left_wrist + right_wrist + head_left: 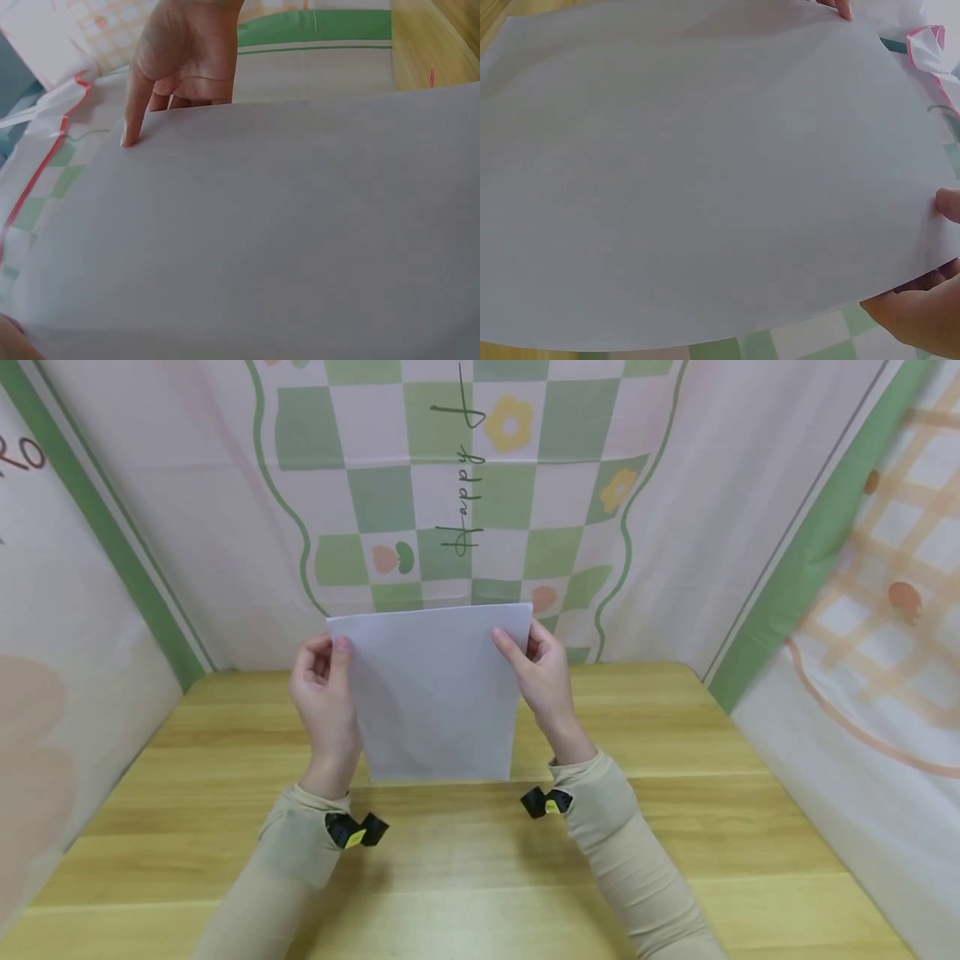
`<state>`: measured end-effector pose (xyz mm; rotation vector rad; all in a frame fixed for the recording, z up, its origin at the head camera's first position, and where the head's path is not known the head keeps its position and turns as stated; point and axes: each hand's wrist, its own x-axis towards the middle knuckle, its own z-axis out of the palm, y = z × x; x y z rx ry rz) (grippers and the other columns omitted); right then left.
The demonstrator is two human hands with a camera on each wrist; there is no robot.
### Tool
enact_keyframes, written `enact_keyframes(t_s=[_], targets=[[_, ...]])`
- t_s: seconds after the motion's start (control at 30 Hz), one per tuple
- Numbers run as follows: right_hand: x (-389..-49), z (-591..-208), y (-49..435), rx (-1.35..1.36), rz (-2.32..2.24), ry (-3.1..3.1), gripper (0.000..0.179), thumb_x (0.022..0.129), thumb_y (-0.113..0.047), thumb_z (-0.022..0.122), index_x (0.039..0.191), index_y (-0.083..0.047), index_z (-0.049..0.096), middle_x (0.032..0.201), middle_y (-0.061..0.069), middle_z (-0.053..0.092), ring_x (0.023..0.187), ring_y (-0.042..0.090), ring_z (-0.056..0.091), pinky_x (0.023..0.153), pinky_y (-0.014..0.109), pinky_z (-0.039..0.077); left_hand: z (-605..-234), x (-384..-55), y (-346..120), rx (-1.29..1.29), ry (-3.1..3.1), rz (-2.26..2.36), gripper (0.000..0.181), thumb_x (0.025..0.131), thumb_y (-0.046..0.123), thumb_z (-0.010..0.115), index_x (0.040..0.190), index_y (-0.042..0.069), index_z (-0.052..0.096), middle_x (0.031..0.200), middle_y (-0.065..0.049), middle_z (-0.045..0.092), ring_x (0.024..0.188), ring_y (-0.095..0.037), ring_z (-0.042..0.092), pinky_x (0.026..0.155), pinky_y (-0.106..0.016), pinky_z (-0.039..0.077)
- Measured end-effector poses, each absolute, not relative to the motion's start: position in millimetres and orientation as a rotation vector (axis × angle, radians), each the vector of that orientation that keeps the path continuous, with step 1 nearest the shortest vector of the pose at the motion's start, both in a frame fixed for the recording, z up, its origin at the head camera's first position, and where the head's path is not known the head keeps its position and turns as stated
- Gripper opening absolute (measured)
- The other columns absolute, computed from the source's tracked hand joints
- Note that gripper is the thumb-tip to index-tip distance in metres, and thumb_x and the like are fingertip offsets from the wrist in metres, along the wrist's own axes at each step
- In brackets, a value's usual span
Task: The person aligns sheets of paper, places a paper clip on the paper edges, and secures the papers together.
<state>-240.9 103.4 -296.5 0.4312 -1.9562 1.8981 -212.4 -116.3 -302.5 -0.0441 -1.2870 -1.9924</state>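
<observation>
A blank white sheet of paper [435, 693] is held up above the wooden table, its top edge tilted slightly. My left hand [327, 693] pinches its upper left side, thumb on the near face and fingers behind. At the upper right corner my right hand [543, 677] pinches it the same way. The left wrist view shows the paper [262, 225] filling most of the frame, with the right hand [191, 56] at its far edge. In the right wrist view the right hand [919, 307] grips the paper [705, 180] at the lower right.
The wooden table [450, 877] spreads beneath both forearms. Behind it hangs a cloth [442, 485] with green checks and lettering. More patterned cloth [847, 635] stands along the right side and another cloth [82, 610] along the left. Small black cameras sit on both wrists.
</observation>
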Motion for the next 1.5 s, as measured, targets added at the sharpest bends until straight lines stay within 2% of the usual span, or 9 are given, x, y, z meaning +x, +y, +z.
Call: enact_keyframes(t_s=[0.17, 0.43, 0.73, 0.9, 1.27, 1.4, 1.5], targets=[[-240.6, -298.1, 105.2, 0.428, 1.904, -1.959, 0.032, 0.090, -0.020, 0.066, 0.115, -0.001, 0.061, 0.102, 0.010, 0.065, 0.084, 0.013, 0.061, 0.073, 0.024, 0.050, -301.9, -213.1, -117.3, -0.030, -1.271, -2.006, 0.009, 0.090, 0.007, 0.063, 0.085, 0.013, 0.058, 0.084, 0.001, 0.057, 0.081, -0.011, 0.053, 0.075, -0.020, 0.045], [-240.9, -296.8, 106.3, 0.437, 1.889, -1.948, 0.033, 0.091, -0.023, 0.064, 0.116, -0.001, 0.060, 0.102, 0.008, 0.065, 0.086, 0.016, 0.062, 0.073, 0.025, 0.051, -298.0, -213.4, -117.4, -0.039, -1.305, -2.009, 0.006, 0.091, 0.011, 0.062, 0.090, 0.008, 0.057, 0.088, 0.000, 0.056, 0.084, -0.012, 0.053, 0.078, -0.020, 0.046], [-239.4, -293.6, 104.5, 0.439, 1.892, -1.960, 0.029, 0.091, -0.021, 0.064, 0.111, 0.000, 0.061, 0.093, 0.002, 0.062, 0.081, 0.013, 0.060, 0.071, 0.024, 0.050, -299.3, -213.7, -115.7, -0.057, -1.273, -2.010, 0.006, 0.091, 0.010, 0.062, 0.087, 0.008, 0.058, 0.085, 0.000, 0.057, 0.081, -0.013, 0.053, 0.075, -0.021, 0.045], [-238.9, -295.1, 104.7, 0.443, 1.893, -1.962, 0.028, 0.091, -0.020, 0.064, 0.111, -0.001, 0.061, 0.094, 0.003, 0.063, 0.082, 0.014, 0.060, 0.071, 0.024, 0.049, -301.0, -213.8, -115.1, -0.060, -1.276, -2.008, 0.007, 0.091, 0.011, 0.063, 0.088, 0.006, 0.058, 0.085, 0.000, 0.058, 0.081, -0.013, 0.054, 0.075, -0.022, 0.045], [-240.6, -293.0, 101.6, 0.470, 1.865, -1.908, 0.029, 0.092, -0.022, 0.063, 0.110, 0.000, 0.060, 0.091, 0.001, 0.062, 0.080, 0.015, 0.060, 0.069, 0.024, 0.050, -299.8, -214.3, -115.0, -0.105, -1.306, -1.968, 0.007, 0.092, 0.015, 0.061, 0.088, 0.012, 0.056, 0.088, -0.001, 0.056, 0.083, -0.013, 0.052, 0.076, -0.022, 0.043], [-240.1, -291.8, 100.1, 0.495, 1.844, -1.894, 0.027, 0.092, -0.019, 0.062, 0.109, 0.002, 0.059, 0.091, 0.002, 0.061, 0.079, 0.014, 0.060, 0.068, 0.023, 0.050, -299.4, -214.0, -114.4, -0.116, -1.312, -1.946, 0.007, 0.093, 0.014, 0.059, 0.087, 0.012, 0.056, 0.086, -0.001, 0.057, 0.080, -0.012, 0.053, 0.072, -0.021, 0.043], [-238.2, -290.7, 99.6, 0.526, 1.797, -1.922, 0.026, 0.092, -0.015, 0.062, 0.111, 0.004, 0.058, 0.095, 0.008, 0.061, 0.081, 0.014, 0.059, 0.068, 0.023, 0.049, -299.6, -213.7, -114.2, -0.110, -1.323, -1.932, 0.007, 0.094, 0.013, 0.058, 0.088, 0.011, 0.057, 0.084, -0.001, 0.058, 0.077, -0.011, 0.054, 0.068, -0.020, 0.043]])
